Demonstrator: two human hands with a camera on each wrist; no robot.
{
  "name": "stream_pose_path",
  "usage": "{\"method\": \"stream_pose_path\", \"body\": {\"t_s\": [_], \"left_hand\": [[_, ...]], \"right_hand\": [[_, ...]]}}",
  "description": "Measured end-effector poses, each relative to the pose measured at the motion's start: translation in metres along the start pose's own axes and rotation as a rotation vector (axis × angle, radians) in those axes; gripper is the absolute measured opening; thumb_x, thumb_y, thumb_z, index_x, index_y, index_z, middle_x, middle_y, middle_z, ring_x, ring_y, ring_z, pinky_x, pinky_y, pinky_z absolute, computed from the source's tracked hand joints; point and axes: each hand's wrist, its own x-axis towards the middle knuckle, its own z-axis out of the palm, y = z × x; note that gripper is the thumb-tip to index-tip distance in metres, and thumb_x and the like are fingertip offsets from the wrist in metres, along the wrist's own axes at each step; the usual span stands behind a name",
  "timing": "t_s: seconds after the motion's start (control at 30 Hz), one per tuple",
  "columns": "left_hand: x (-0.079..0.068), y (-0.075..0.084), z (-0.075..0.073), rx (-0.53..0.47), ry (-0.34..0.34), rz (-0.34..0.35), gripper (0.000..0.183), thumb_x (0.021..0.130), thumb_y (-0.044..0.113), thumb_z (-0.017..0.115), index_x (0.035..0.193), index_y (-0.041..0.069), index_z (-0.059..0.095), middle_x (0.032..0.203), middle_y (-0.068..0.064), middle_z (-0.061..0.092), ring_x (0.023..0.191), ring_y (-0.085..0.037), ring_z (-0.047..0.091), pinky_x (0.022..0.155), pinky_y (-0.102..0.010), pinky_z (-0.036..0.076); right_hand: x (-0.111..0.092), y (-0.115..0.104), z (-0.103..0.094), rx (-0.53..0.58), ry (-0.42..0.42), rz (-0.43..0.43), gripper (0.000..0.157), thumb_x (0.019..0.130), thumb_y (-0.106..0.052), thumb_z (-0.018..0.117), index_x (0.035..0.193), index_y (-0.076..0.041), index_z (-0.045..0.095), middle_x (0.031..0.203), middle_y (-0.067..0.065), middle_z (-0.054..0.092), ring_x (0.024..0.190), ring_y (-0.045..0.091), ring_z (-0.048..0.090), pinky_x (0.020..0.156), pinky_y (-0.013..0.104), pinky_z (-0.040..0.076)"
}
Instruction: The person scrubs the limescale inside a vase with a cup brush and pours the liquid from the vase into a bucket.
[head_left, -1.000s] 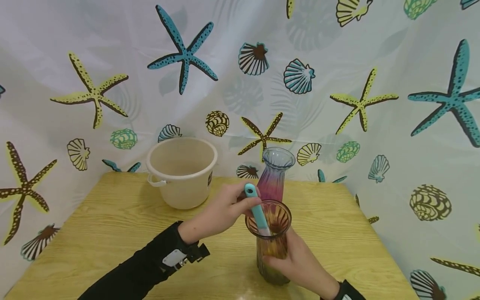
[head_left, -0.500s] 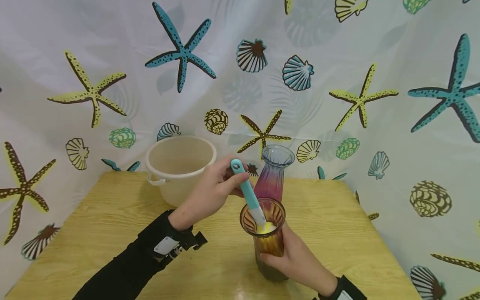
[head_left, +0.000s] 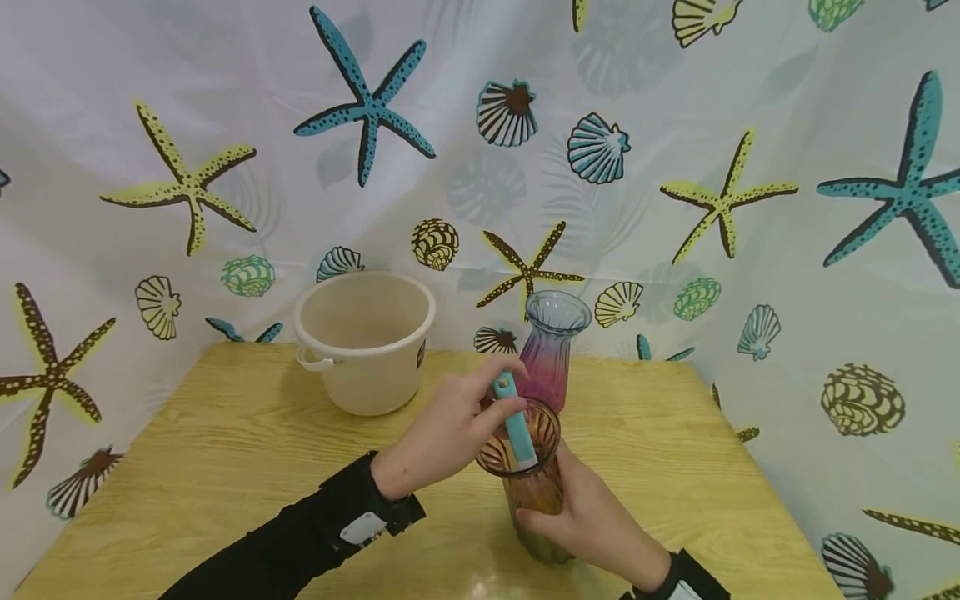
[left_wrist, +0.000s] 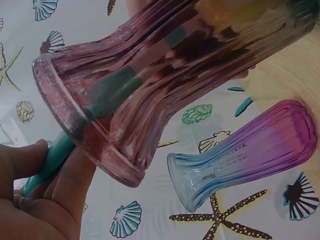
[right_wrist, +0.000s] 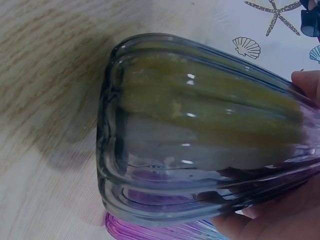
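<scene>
My left hand [head_left: 453, 429] pinches the teal handle of a sponge bottle brush [head_left: 516, 429] near its hanging hole. The brush reaches down through the mouth of an amber, ribbed glass vase [head_left: 536, 500]. My right hand [head_left: 600, 521] grips this vase around its side and holds it upright with a slight tilt. In the right wrist view the yellow and pale sponge head [right_wrist: 200, 110] shows through the glass, low in the vase. Whether the vase base touches the table cannot be told. A blue-to-pink glass vase [head_left: 547, 358] stands right behind.
A cream bucket [head_left: 371, 379] with a handle stands at the back left of the wood-grain table [head_left: 247, 467]. A white curtain [head_left: 300, 217] printed with starfish and shells hangs behind the table and along its sides.
My left hand first lifted the brush until its sponge showed near the mouth of the amber vase, then pushed it back down inside. My right hand and the vase shifted slightly left.
</scene>
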Motion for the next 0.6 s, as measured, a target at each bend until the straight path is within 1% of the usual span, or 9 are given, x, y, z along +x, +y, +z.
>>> {"method": "stream_pose_path", "body": {"t_s": [0.1,0.23,0.3,0.4,0.5,0.6], "left_hand": [[-0.003,0.001,0.002,0.034,-0.010,0.018,0.022,0.097,0.019,0.057,0.117,0.016,0.047,0.067,0.002,0.057,0.055,-0.006,0.051,0.048,-0.025,0.048],[-0.006,0.002,0.003,0.068,-0.028,0.073,0.034,0.092,0.014,0.064,0.119,0.014,0.045,0.071,0.005,0.055,0.059,-0.001,0.053,0.051,-0.022,0.049],[-0.007,0.004,0.003,0.053,-0.038,0.099,0.038,0.089,0.010,0.067,0.120,0.013,0.045,0.075,0.005,0.056,0.064,-0.001,0.055,0.053,-0.021,0.051],[-0.009,0.006,0.002,-0.003,-0.042,0.110,0.033,0.090,0.008,0.065,0.117,0.010,0.046,0.079,0.003,0.056,0.070,-0.003,0.059,0.058,-0.021,0.053],[-0.011,0.009,0.000,-0.036,-0.025,0.099,0.029,0.091,0.007,0.064,0.113,0.007,0.045,0.083,0.001,0.058,0.074,-0.005,0.061,0.061,-0.023,0.055],[-0.012,0.013,-0.003,-0.028,0.007,0.117,0.028,0.091,0.008,0.064,0.111,0.007,0.044,0.086,-0.001,0.061,0.075,-0.005,0.061,0.062,-0.023,0.055]], "right_hand": [[0.000,-0.014,-0.005,0.007,-0.013,-0.013,0.088,0.078,-0.018,0.078,0.146,-0.022,0.022,0.129,0.001,0.050,0.109,0.012,0.051,0.087,0.048,0.050],[0.001,-0.011,-0.006,0.004,-0.032,-0.051,0.089,0.079,-0.018,0.077,0.147,-0.020,0.020,0.128,0.004,0.051,0.110,0.016,0.051,0.088,0.050,0.049],[0.002,-0.003,-0.003,-0.008,-0.028,-0.046,0.090,0.079,-0.021,0.078,0.147,-0.023,0.020,0.128,0.002,0.051,0.109,0.015,0.052,0.087,0.048,0.050],[0.001,0.007,0.001,-0.046,-0.010,-0.010,0.092,0.077,-0.027,0.079,0.146,-0.030,0.019,0.126,-0.004,0.052,0.106,0.009,0.053,0.085,0.043,0.051],[0.001,0.012,0.004,-0.076,0.010,0.034,0.092,0.075,-0.032,0.081,0.144,-0.035,0.020,0.121,-0.009,0.054,0.100,0.004,0.054,0.081,0.039,0.053],[0.001,0.014,0.004,-0.090,0.018,0.052,0.091,0.074,-0.033,0.081,0.142,-0.036,0.022,0.117,-0.009,0.055,0.095,0.003,0.056,0.077,0.038,0.054]]}}
